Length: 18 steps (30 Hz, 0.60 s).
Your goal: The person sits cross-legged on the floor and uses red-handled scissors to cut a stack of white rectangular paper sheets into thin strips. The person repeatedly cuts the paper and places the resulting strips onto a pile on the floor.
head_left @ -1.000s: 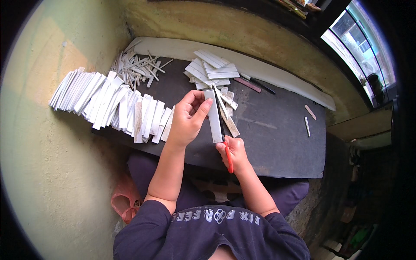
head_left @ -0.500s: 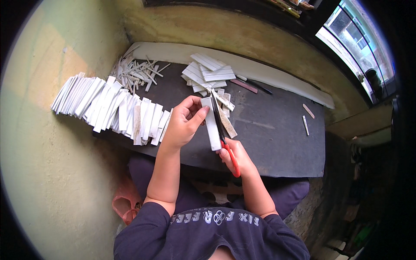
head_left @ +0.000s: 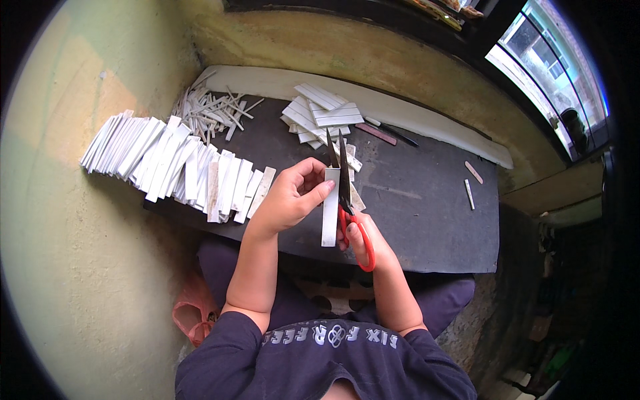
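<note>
Between thumb and fingers, my left hand (head_left: 293, 200) pinches a white foam-like strip (head_left: 330, 217), held upright near the table's front edge. My right hand (head_left: 363, 237) grips scissors with red handles (head_left: 368, 257) and dark blades. The blades are apart, one along the strip's right side and the other passing behind its top. Beyond the blades lies a stack of white lined pieces (head_left: 320, 110). A few speckled strips (head_left: 357, 200) lie partly hidden behind the scissors. A long row of cut white strips (head_left: 167, 160) stretches left of my left hand.
A heap of thin offcuts (head_left: 210, 110) lies at the back left of the dark table (head_left: 427, 213). A reddish bar (head_left: 377, 133) and a dark pen-like tool (head_left: 403, 137) lie right of the stack. Two small sticks (head_left: 470, 193) lie far right. Walls border the left and back.
The scissor blades have opened apart. The white strip has shifted slightly down and toward the right, held straighter in my left hand.
</note>
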Each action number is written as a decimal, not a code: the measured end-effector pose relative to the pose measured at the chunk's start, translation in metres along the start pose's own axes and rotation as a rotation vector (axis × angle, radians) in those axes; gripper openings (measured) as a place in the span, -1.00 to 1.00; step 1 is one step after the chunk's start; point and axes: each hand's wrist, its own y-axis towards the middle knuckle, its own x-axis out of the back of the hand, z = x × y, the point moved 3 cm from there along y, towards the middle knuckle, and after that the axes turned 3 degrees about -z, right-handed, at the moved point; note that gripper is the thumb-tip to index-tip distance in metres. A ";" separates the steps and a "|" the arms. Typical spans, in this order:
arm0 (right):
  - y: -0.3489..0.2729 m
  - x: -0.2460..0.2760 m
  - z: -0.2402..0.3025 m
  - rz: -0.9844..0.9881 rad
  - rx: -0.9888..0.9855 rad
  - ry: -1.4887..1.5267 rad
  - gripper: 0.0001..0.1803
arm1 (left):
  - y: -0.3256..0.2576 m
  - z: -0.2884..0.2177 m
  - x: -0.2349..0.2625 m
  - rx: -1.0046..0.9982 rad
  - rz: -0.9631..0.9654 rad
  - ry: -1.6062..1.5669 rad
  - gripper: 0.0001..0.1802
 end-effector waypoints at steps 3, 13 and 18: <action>-0.001 -0.003 0.005 -0.014 -0.056 0.016 -0.27 | 0.000 0.002 0.002 0.003 0.005 0.005 -0.87; 0.007 0.030 -0.002 -0.107 -0.037 0.266 -0.31 | 0.018 0.029 0.009 0.065 -0.135 0.006 -0.84; 0.025 0.083 0.010 -0.186 -0.029 0.037 -0.35 | 0.034 0.064 0.007 0.157 -0.230 0.083 -0.81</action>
